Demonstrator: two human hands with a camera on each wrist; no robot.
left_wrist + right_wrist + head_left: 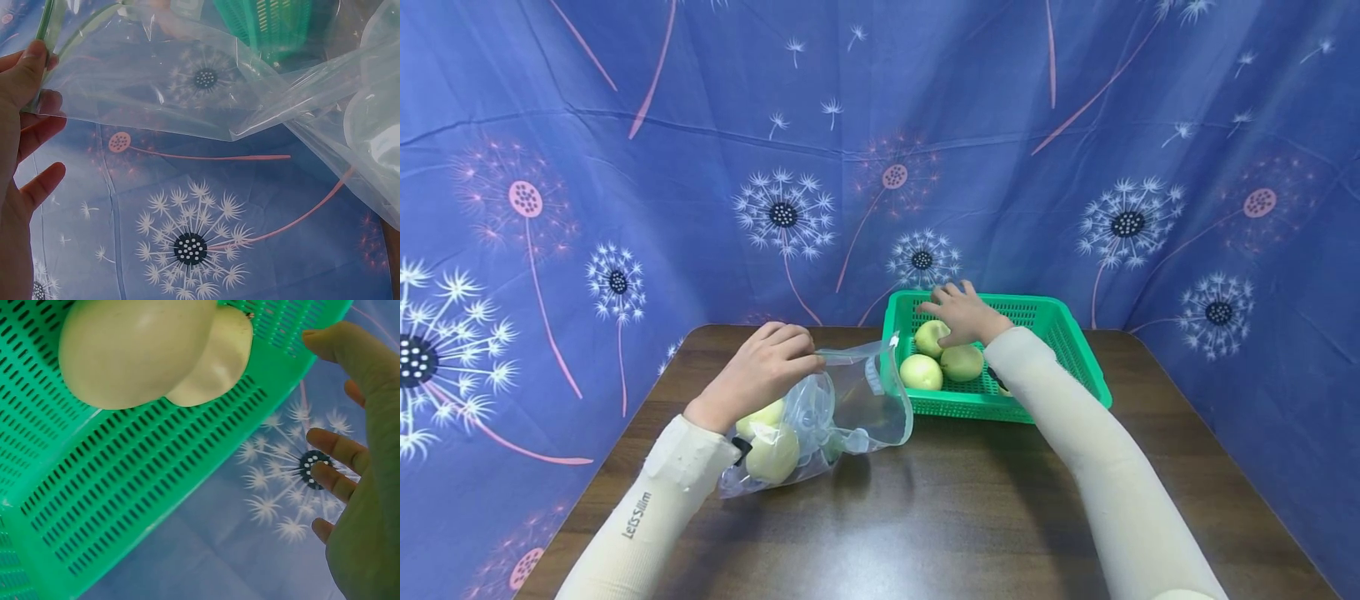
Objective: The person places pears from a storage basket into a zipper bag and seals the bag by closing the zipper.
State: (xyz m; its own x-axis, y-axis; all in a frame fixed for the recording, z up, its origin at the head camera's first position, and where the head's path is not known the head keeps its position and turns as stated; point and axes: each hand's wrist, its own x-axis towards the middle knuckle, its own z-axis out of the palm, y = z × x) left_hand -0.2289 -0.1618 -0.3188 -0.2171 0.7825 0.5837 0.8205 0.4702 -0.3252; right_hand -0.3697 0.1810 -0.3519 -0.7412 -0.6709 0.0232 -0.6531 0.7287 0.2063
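Observation:
My left hand (pixel 767 371) pinches the rim of a clear plastic zip bag (pixel 811 408) between thumb and fingers; the left wrist view shows the grip on the bag's edge. Inside the bag lie round yellow-green fruits (pixel 772 454), apples or pears, I cannot tell which. Above the green basket (pixel 1078 342) my right hand (pixel 967 315) is spread with its fingers apart, holding nothing. Close by it in the basket are several like fruits (pixel 921 372); one is partly hidden by the right sleeve. In the right wrist view two fruits (pixel 137 350) sit clear of the fingers.
Bag and basket stand side by side on a brown wooden table (pixel 880 533), the bag's mouth touching or overlapping the basket's left side. A blue cloth (pixel 850 100) with dandelion prints hangs behind and at both sides.

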